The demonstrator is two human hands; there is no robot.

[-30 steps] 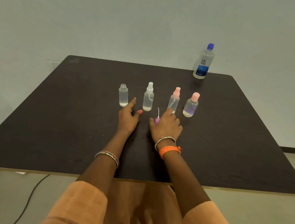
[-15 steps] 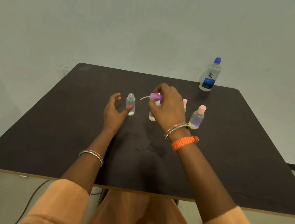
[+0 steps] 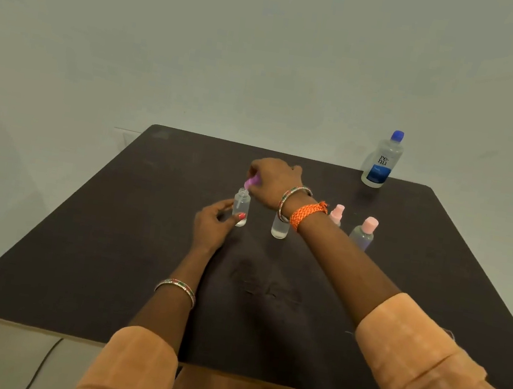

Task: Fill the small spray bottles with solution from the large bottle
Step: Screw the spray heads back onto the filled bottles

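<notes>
Four small bottles stand in a row w/ the open bottle (image 3: 241,207) at the left end, upright, long axis vertical, neck up. Left hand (image 3: 214,226) grips it low from its left side, thumb w/ red nail across the front, fingers curled round the back. Right hand (image 3: 275,180) sits directly above and a bit right of the neck, pinching the purple spray cap (image 3: 251,183); its dip tube (image 3: 240,199) is already thru the mouth, hanging roughly along the bottle's axis, cap tilted slightly. Judgement: next move is straight down then a twist, so cap must line up w/ the neck; right hand is the nearer one for that, left just steadies.

Right of both hands, under the right wrist: a clear spray bottle (image 3: 280,229), top hidden by the wrist. Further right, two pink-capped bottles (image 3: 336,213) and (image 3: 363,232). Far beyond the right hand, at the back edge, the large renu solution bottle (image 3: 381,161) w/ blue cap on, well apart from the row.

Surface: dark table (image 3: 108,256), matte. Pale plain wall (image 3: 269,47) behind.
</notes>
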